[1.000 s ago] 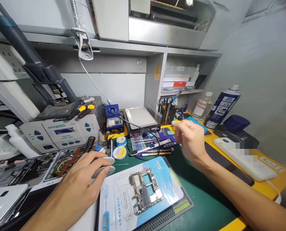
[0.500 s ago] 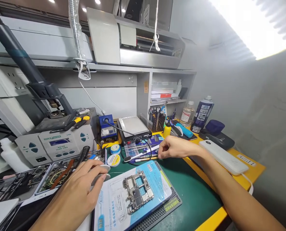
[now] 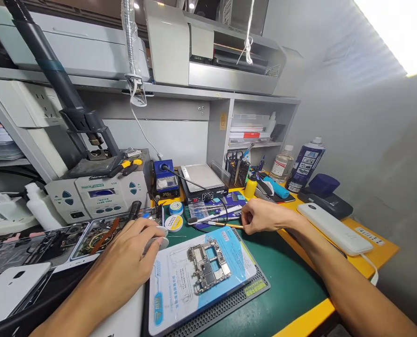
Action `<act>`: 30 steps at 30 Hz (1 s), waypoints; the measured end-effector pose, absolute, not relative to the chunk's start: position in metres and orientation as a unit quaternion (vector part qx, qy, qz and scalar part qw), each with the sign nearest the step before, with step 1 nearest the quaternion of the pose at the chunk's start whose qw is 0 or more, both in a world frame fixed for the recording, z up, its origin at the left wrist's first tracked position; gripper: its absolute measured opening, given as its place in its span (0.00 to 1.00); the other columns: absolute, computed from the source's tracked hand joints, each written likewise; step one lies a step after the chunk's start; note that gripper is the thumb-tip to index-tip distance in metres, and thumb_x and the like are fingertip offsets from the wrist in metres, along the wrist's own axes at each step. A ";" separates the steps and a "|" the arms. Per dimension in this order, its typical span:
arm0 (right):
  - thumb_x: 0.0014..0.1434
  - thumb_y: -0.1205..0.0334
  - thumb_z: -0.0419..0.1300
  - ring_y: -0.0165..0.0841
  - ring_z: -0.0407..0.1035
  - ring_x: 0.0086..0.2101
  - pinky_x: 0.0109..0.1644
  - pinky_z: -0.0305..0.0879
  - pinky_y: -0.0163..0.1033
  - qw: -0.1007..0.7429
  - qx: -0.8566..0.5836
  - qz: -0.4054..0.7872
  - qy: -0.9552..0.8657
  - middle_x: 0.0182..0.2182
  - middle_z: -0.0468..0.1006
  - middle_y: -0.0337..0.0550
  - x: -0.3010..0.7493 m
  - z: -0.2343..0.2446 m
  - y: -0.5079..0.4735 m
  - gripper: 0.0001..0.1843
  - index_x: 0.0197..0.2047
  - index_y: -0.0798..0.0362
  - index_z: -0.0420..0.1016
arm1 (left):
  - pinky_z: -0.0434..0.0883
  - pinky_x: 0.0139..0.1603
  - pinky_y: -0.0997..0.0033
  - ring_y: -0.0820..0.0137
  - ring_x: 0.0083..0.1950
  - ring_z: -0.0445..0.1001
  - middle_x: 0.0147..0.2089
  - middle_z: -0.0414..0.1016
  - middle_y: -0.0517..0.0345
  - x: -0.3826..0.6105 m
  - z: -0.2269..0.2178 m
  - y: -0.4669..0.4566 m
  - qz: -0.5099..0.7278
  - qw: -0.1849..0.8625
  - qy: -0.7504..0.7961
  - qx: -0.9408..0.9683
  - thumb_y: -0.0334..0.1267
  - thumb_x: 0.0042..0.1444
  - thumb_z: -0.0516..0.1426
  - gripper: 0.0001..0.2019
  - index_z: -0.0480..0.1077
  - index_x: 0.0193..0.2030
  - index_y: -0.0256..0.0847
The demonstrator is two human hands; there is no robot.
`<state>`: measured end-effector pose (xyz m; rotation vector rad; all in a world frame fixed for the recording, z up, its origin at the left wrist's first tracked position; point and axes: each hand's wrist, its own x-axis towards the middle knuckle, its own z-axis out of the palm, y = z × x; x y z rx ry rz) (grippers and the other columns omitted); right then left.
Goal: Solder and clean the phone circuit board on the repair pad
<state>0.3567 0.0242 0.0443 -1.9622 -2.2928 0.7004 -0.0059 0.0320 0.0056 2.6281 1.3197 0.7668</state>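
My left hand [image 3: 134, 248] is closed round a small reel with pale round end discs [image 3: 163, 242]. A fine wire [image 3: 176, 236] sticks out from it to the right, probably solder. My right hand [image 3: 261, 216] has its fingertips pinched at the right end of a thin gold-coloured stick [image 3: 231, 225], which lies among other slim tools. Beside that stick is a white-handled brush [image 3: 213, 216] with a dark head. Between and below my hands, a phone circuit board [image 3: 210, 267] lies on a blue and white box [image 3: 180, 299], touched by neither hand.
Under the box is a grey perforated mat [image 3: 226, 304]. Two round tins [image 3: 174, 223] stand behind it. A flat heating plate [image 3: 201, 180] and a rework station [image 3: 101, 196] sit at the back. A white power bank [image 3: 335, 229] and bottles [image 3: 282, 163] are at right.
The view has shifted, so the bench appears farther right. My right fingers have closed at the gold stick's end, and more of the stick shows. My left hand keeps hold of the reel.
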 end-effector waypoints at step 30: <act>0.44 0.53 0.77 0.25 0.58 0.17 0.19 0.51 0.32 0.369 -0.615 0.318 -0.620 0.17 0.71 0.35 0.352 0.069 0.020 0.17 0.26 0.56 0.78 | 0.68 0.56 0.49 0.56 0.53 0.71 0.50 0.75 0.51 -0.001 0.010 0.027 0.239 0.048 0.440 0.864 0.43 0.68 0.46 0.17 0.76 0.45 0.43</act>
